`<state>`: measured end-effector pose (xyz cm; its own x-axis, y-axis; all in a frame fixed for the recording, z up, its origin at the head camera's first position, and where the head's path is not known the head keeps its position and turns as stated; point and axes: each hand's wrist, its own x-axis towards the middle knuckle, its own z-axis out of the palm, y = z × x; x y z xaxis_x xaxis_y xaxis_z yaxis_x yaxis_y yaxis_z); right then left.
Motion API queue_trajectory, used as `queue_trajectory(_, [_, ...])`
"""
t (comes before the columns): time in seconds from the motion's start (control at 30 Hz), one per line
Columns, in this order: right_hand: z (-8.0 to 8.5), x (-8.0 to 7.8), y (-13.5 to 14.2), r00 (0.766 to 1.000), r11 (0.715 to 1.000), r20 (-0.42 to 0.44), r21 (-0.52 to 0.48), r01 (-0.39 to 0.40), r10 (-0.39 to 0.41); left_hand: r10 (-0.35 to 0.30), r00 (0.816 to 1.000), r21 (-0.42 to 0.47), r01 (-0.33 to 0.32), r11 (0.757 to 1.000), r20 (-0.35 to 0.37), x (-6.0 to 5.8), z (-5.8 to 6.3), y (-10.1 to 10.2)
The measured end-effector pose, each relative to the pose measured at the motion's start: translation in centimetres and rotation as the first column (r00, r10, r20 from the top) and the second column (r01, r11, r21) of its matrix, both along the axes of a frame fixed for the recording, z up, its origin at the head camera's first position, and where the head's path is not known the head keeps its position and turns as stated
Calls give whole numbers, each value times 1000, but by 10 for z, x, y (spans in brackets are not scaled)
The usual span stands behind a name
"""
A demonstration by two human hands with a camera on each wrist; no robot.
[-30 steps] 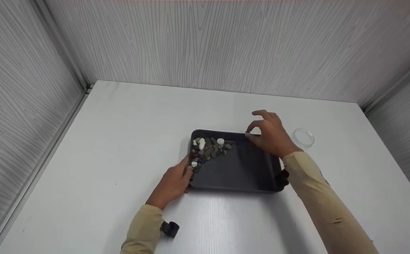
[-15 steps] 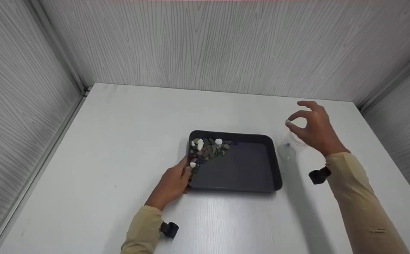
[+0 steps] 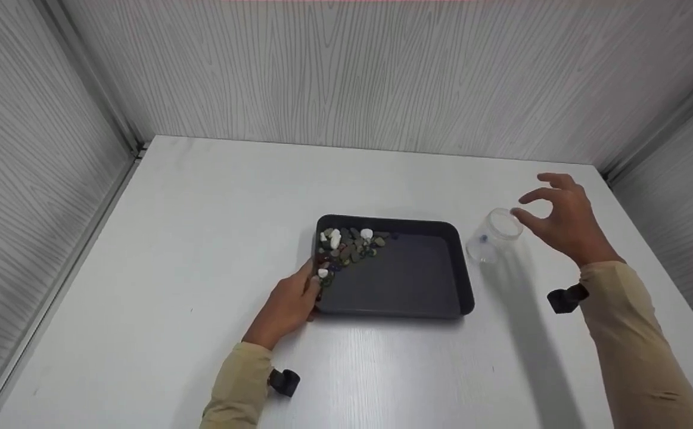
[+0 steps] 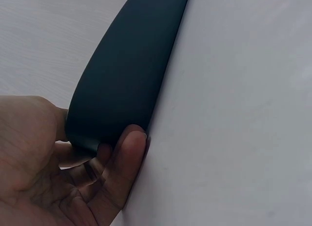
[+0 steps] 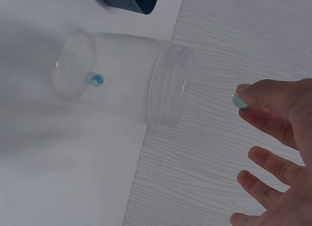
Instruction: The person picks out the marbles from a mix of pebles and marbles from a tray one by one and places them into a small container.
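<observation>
In the head view my left hand (image 3: pixel 289 304) grips the left side of a dark rectangular tray (image 3: pixel 394 311); in the left wrist view its fingers (image 4: pixel 127 150) curl round the tray's corner. Small stones and glass marbles (image 3: pixel 352 247) lie in the tray's upper left part. My right hand (image 3: pixel 572 229) is up beside the mouth of a clear plastic jar (image 3: pixel 504 233). Between thumb and forefinger it pinches a pale green marble (image 5: pixel 239 101), seen in the right wrist view. A blue marble (image 5: pixel 97 79) rests at the jar's bottom.
The jar stands on the white table (image 3: pixel 203 238) just right of the tray. Pale wood-grain panels (image 3: pixel 346 77) wall in the back and both sides. A black wrist mount (image 3: pixel 565 298) sticks out from my right sleeve.
My right hand has gone from the tray's far edge rightward to the jar's mouth, with a small marble between its fingertips. My left hand has kept its grip on the tray.
</observation>
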<state>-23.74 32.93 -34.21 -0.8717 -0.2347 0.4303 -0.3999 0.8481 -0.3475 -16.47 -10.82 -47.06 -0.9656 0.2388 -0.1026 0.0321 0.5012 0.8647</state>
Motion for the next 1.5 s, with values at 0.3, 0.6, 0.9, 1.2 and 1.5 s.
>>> queue_trajectory(0.3, [6,-1,-6,1000,1000,2,-3,11,-11,1,1000,-1,-1,1000,4,-1,2,-2])
queue_trajectory(0.6, [1,-7,-31,998,999,-45,8,-35,35,-2,1000,-2,2,1000,9,-1,0,0])
queue_trajectory(0.9, [-10,-19,-75,996,995,-6,39,-91,92,2,1000,12,-2,1000,9,-1,3,2])
queue_trajectory(1.2, [-34,-35,-116,986,981,49,104,-166,162,-9,1000,10,9,1000,5,-2,4,0])
queue_trajectory(1.5, [-61,-42,-143,967,947,200,248,-206,158,-13,1000,5,13,1000,22,-2,2,0])
